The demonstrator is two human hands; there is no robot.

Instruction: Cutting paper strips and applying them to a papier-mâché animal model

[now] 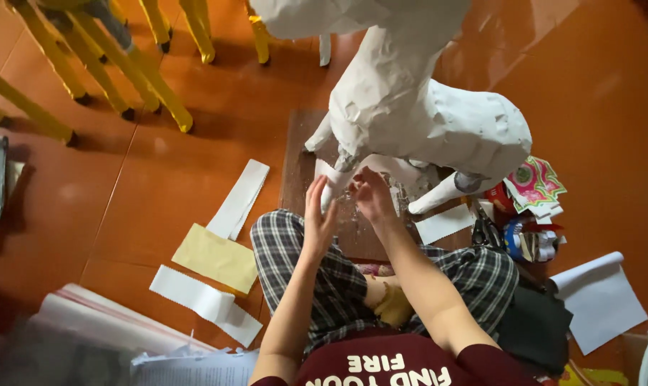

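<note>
A large white paper-covered animal figure [417, 107] stands on a brown board [299, 164] on the orange floor. My left hand [317, 214] and my right hand [370, 194] are both raised at one of the figure's white front legs [332, 187], fingers pressing around it from either side. I sit cross-legged in plaid trousers just behind the board. Whether a paper strip lies under my fingers cannot be told.
White paper strips [238, 199] and a yellow sheet [215, 257] lie on the floor to the left. Yellow chair legs [124, 64] stand at the top left. Scissors, tape rolls and colourful wrappers [531, 186] sit right of the board, beside a curled white sheet [599, 297].
</note>
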